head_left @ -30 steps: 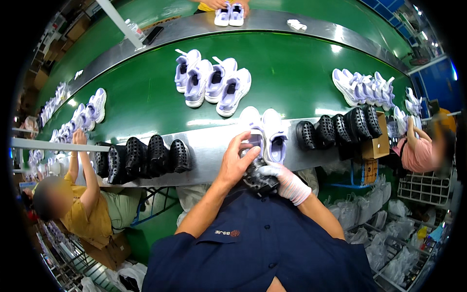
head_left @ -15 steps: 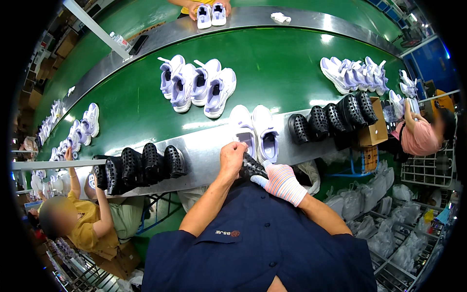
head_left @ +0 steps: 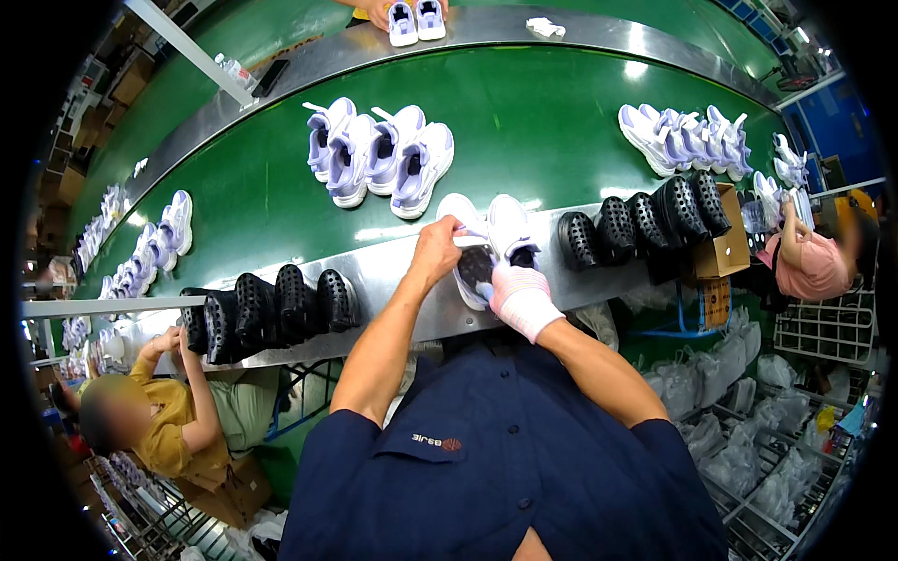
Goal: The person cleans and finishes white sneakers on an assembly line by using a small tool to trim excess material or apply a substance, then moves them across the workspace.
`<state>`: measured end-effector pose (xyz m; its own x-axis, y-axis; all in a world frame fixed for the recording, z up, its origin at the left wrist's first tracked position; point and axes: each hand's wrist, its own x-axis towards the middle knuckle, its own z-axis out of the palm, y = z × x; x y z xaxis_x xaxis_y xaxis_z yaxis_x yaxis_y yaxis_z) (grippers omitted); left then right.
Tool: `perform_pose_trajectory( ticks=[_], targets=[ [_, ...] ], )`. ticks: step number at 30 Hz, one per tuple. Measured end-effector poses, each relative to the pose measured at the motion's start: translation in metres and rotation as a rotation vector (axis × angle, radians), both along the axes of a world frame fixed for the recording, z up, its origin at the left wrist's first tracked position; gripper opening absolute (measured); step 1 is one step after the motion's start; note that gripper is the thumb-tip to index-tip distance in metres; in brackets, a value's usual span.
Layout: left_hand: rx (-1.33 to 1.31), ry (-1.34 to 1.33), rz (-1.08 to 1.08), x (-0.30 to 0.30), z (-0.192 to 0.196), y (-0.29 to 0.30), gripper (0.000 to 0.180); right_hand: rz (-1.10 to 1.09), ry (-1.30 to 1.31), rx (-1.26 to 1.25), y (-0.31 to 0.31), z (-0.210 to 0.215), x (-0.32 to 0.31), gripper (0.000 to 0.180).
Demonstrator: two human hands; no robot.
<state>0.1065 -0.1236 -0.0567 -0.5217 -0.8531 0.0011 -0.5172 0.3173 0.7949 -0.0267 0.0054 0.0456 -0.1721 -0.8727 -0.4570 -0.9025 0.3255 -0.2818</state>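
Centre frame, steel ledge: bare left hand pinched white-lilac sneaker collar; gloved right hand, lowered since earlier, fingers curled pressing dark insole inside.

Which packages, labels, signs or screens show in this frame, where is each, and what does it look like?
Cardboard box: right end of the metal ledge, beside the black shoe forms; brown, open-topped, rectangular.
Second cardboard box: just below the first, hanging under the ledge; brown with dark print.
Clear plastic bags: lower right, piled on wire racks; whitish, crumpled.
Chest patch: on the person's navy shirt; small, pale lettering with a red round mark.
No screens can be made out.
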Motion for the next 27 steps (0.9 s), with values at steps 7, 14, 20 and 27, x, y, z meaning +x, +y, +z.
perform_pose_trajectory(
  ticks=[7,14,20,27],
  targets=[
    [0.216,-0.075,-0.024,0.014,0.002,-0.009,0.023,0.093,0.12,-0.008,-0.007,-0.053,0.028,0.021],
    [0.581,0.164,0.152,0.027,-0.014,0.007,0.016,0.178,0.16,-0.151,-0.016,-0.103,0.031,0.024],
    [0.582,0.321,0.198,0.04,-0.016,0.012,0.023,0.065,0.048,-0.545,0.009,-0.094,0.014,0.04],
    [0.557,-0.083,0.163,0.055,-0.015,0.058,0.101,-0.165,-0.04,-0.112,-0.012,-0.104,0.008,0.04]
  ],
)
